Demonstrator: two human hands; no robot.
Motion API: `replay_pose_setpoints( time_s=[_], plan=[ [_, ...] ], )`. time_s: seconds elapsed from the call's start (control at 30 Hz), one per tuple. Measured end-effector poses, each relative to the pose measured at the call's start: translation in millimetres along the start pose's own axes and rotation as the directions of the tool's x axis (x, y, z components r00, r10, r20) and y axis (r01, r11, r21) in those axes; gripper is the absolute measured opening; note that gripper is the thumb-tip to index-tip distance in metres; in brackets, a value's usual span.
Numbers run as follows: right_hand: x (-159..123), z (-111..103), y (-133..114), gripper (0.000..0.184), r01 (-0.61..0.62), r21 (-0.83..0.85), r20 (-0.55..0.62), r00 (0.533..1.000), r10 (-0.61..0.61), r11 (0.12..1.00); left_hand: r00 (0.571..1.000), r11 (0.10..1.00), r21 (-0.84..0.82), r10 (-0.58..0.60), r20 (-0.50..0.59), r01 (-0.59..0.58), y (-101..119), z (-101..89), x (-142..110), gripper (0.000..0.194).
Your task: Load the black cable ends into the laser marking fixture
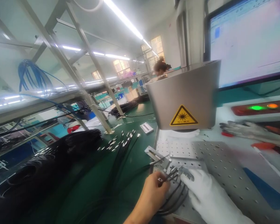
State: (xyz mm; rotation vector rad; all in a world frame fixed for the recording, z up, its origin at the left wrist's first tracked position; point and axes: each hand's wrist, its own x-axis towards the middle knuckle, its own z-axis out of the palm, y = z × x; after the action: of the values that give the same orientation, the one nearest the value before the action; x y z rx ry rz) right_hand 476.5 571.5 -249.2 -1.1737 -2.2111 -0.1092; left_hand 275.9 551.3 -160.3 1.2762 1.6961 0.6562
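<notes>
My bare left hand [154, 191] is closed in a pinch on several thin black cables with metal tips [171, 199] at the near edge of a perforated metal plate [219, 165]. My right hand [206, 194] wears a white glove and lies flat beside them, its fingertips touching a small metal fixture [186, 172] on the plate. The cable ends point toward that fixture. Directly above the plate hangs a silver laser marking head [184, 93] with a yellow warning sticker.
Big coils of black cable [42, 168] cover the green bench at left, with loose cables [123, 146] fanned across the middle. A monitor [249, 40], a lit control panel [261, 108] and a grey glove [249, 130] are at right. Another person [161, 68] works far behind.
</notes>
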Motion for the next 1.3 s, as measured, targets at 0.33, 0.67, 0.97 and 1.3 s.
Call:
replay_pose_setpoints(
  time_s=[0.33, 0.67, 0.97, 1.3],
  plan=[
    [1.1, -1.8, -0.4, 0.038, -0.001, -0.020, -0.007, 1.000, 0.001, 1.000, 0.994, 0.957, 0.291, 0.017, -0.108, 0.016, 6.2, 5.2, 2.0, 0.027],
    [1.0, -1.7, -2.6, 0.040, -0.043, 0.001, 0.020, 0.999, 0.043, 0.999, 0.987, 0.879, 0.470, -0.001, -0.160, 0.077, 20.9, 4.9, -5.2, 0.032],
    [11.0, -14.9, -10.8, 0.050, -0.056, -0.118, 0.110, 0.992, 0.069, 0.991, 0.995, 0.923, 0.375, -0.051, -0.088, 0.081, 19.8, 5.8, -0.5, 0.032],
    [31.7, -43.5, -27.8, 0.060, -0.192, -0.042, 0.404, 0.895, 0.192, 0.981, 0.955, 0.986, 0.106, -0.150, 0.256, 0.126, 12.4, 0.4, 18.0, 0.014]
  ],
)
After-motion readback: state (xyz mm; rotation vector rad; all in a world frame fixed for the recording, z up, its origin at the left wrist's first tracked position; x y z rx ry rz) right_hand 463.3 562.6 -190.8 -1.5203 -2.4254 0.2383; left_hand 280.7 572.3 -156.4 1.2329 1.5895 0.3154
